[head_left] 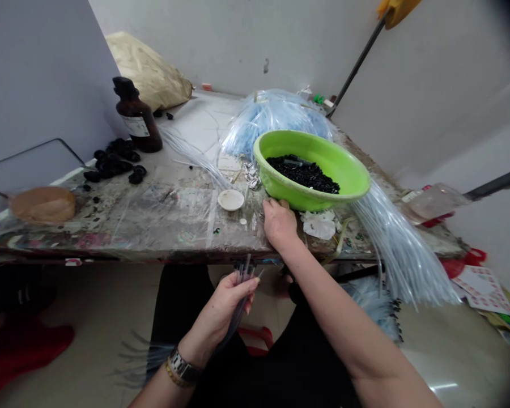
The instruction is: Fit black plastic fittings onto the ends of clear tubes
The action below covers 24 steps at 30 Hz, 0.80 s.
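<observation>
My left hand (232,294) is closed around a bundle of thin clear plastic tubes (243,271), held low in front of the table edge. The tubes' other ends trail out behind my wrist over my lap. My right hand (280,224) reaches over the table edge with its fingers curled in at the foot of a green plastic basin (310,198). What those fingers hold, if anything, is hidden. Small black pieces (301,173) fill the bottom of the basin. A small white dish (230,199) sits left of my right hand.
Behind the basin lies a big heap of clear tubes (276,116); another bundle (399,249) hangs over the right edge. At left are a brown bottle (140,127), black lumps (114,161) and a brown round piece (42,205). A clear container (436,202) stands far right.
</observation>
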Available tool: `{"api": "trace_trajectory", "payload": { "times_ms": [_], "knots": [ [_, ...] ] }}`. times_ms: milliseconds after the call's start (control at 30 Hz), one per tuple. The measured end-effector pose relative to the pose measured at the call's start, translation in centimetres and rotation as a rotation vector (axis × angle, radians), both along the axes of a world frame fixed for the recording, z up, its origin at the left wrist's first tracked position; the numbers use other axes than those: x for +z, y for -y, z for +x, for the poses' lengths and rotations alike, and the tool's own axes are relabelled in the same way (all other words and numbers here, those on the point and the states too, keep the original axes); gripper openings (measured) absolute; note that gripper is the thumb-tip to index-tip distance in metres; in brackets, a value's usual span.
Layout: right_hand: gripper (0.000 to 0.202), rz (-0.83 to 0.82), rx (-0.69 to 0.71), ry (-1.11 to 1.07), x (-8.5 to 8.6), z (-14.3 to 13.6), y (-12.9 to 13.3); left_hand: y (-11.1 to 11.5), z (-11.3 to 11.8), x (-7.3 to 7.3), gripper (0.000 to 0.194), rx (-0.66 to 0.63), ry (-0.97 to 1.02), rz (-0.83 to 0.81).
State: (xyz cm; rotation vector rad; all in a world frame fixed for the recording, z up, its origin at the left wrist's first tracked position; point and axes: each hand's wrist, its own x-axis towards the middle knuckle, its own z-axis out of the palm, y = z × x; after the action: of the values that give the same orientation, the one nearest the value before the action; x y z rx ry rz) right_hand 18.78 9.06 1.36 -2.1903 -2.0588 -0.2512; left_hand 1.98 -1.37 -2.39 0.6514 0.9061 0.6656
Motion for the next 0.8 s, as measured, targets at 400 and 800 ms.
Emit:
{"api": "trace_trajectory", "payload": {
  "times_ms": [400, 800],
  "knots": [
    [0.036, -0.02, 0.13, -0.036, 0.0, 1.0, 2.1, 0.2, -0.2, 0.1, 0.03, 0.012, 0.027, -0.011],
    [0.029, 0.071, 0.188, -0.351, -0.7, 3.4, 4.2, 0.1, -0.3, 0.5, 0.029, 0.025, 0.018, -0.003]
  ]
}}
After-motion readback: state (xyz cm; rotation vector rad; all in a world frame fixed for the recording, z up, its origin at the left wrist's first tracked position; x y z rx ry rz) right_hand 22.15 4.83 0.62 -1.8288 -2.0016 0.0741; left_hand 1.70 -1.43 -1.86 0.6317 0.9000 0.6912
